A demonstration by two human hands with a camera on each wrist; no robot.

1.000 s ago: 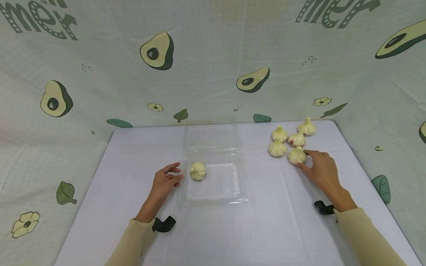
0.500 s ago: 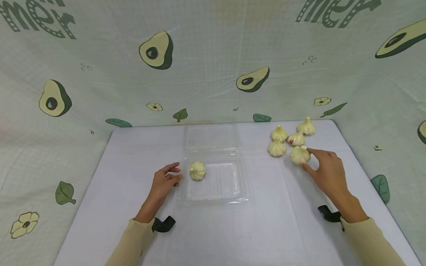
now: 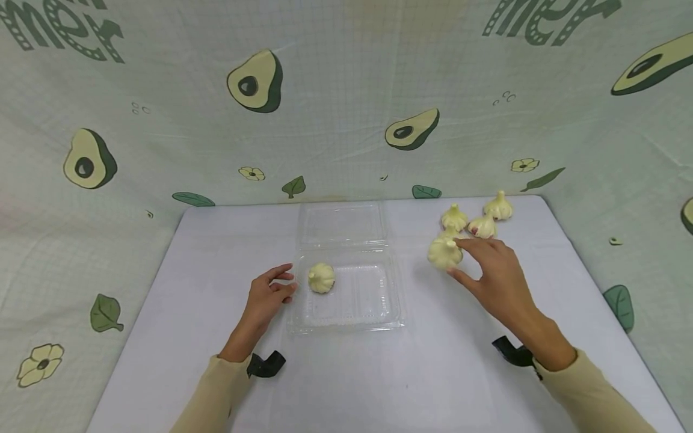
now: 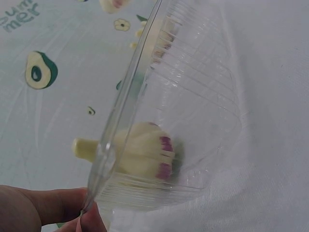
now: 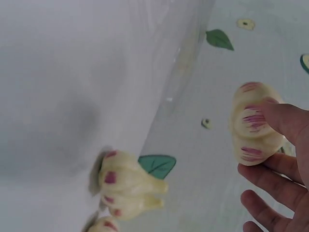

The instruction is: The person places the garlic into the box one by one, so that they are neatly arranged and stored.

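My right hand [image 3: 495, 276] holds a garlic bulb [image 3: 445, 252] between thumb and fingers, raised above the table in front of another bulb it partly hides. In the right wrist view, this garlic bulb [image 5: 253, 123] shows purple streaks, with the thumb pressed on its side. A clear plastic clamshell container [image 3: 373, 294] lies with its lid [image 3: 342, 224] folded back. One garlic bulb [image 3: 322, 278] sits inside, toward the left. At the container's left edge is my left hand [image 3: 269, 299]; in the left wrist view its thumb and finger pinch the rim [image 4: 99, 166].
Several more bulbs, including a garlic bulb [image 3: 498, 206] at the far right, stand grouped near the back of the white table [image 3: 346, 385]. Behind and beside the table hangs a cloth [image 3: 335, 120] printed with avocados.
My right hand has lifted the front bulb from the group and carried it left, toward the container. The left hand, the container and the bulb inside it stay in place.
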